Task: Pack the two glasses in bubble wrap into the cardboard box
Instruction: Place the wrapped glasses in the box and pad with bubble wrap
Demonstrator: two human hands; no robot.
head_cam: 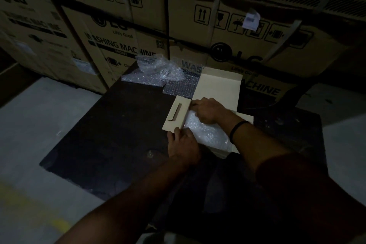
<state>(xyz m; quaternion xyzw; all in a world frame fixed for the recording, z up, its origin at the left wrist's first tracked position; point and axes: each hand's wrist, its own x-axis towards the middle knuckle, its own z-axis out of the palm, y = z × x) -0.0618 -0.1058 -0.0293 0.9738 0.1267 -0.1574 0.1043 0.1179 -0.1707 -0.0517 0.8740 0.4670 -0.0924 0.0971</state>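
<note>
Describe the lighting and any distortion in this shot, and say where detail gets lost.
Head view: dim overall, the brightest parts being the open cardboard box and the bubble wrap inside it; same view, the dark table and both forearms sink towards black, so the left hand and right hand show little finger detail; same view, wide-angle distortion bows the stacked cartons behind.

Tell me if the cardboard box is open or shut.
Open: the cardboard box has its lid raised at the back, bubble wrap visible inside.
</note>
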